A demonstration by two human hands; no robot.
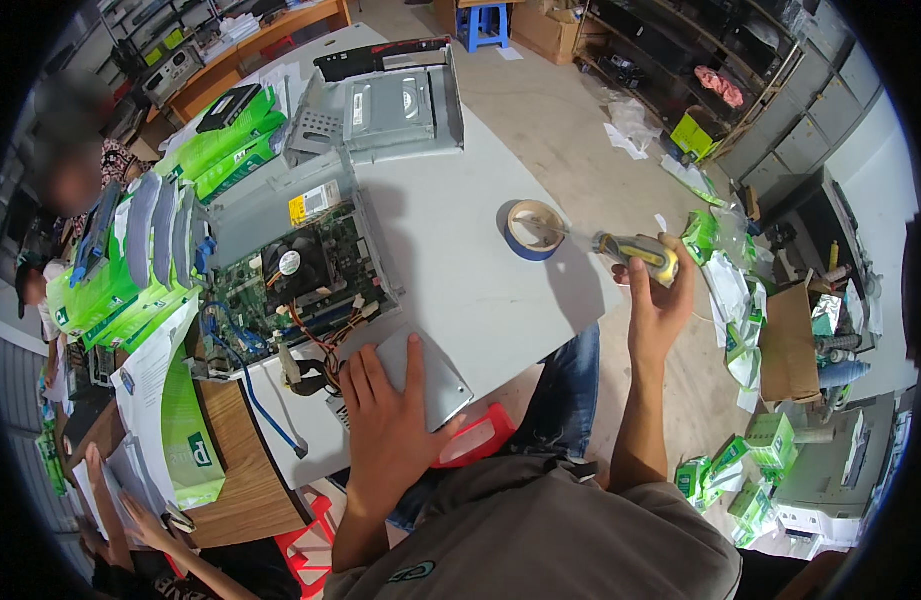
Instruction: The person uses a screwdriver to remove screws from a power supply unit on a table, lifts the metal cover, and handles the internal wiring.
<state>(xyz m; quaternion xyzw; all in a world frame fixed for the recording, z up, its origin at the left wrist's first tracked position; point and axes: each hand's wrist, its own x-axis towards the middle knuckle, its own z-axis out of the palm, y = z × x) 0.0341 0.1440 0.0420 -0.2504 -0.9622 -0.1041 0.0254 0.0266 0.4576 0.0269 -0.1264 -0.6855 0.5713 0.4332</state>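
Note:
My left hand lies with spread fingers on a silver metal power supply at the table's near edge. Bundled coloured cables run from beside the power supply into an open computer case. Inside the case are a green circuit board and a black fan. To the right, my right hand grips a screwdriver with a yellow and grey handle. Its thin shaft points left, over a roll of tape standing on the white table.
A detached chassis part with an optical drive sits at the table's far end. Green paper packs are piled on the left, near another person's hands. A cardboard box and scattered wrappers lie on the floor to the right.

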